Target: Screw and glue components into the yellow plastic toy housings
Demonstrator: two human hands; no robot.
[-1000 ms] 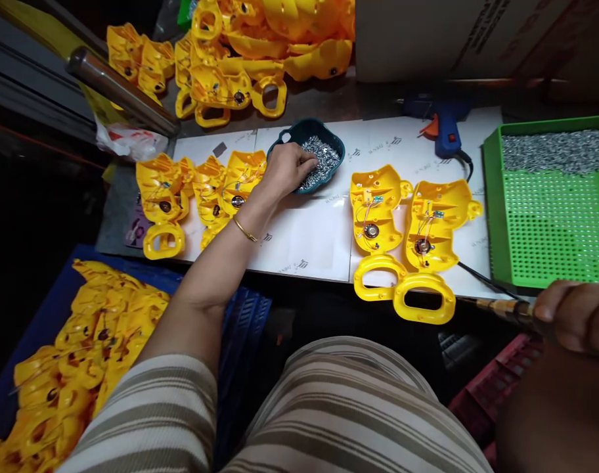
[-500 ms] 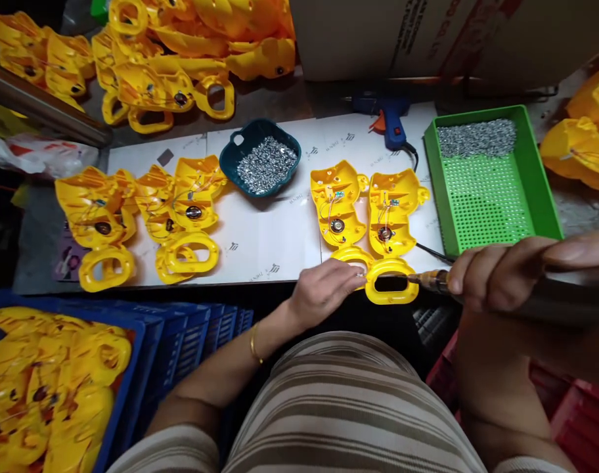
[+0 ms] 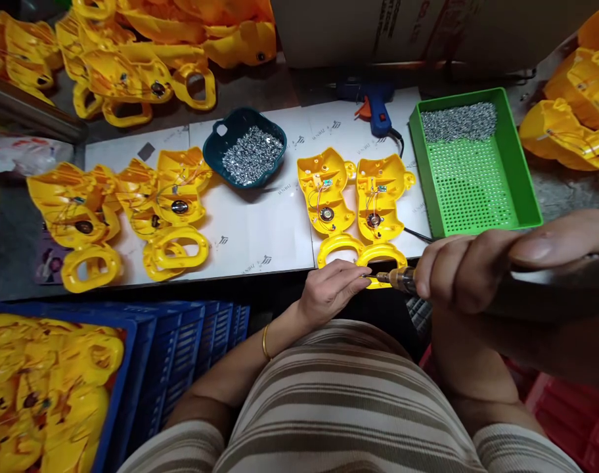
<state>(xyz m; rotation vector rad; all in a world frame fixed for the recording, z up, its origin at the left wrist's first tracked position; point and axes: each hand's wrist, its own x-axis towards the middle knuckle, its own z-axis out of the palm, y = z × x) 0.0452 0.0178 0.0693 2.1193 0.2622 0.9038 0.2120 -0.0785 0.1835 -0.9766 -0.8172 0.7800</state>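
My left hand is closed in a pinch on a small metal screw at its fingertips, mostly hidden. My right hand grips an electric screwdriver, whose tip points left and meets the left fingertips. Both hands are over the handle ring of a yellow plastic shell lying open side up. Left of it lies a second yellow shell. Each shell holds a round speaker, a small green circuit board and thin wires.
A dark green bowl and a green basket hold small silver screws. A blue glue gun lies behind the shells. More yellow shells lie left; a blue crate holds others. A cardboard box stands at the back.
The screwdriver has moved left, and its tip now meets the left fingertips. My left hand has come over the near handle ring. The whole view has shifted slightly.
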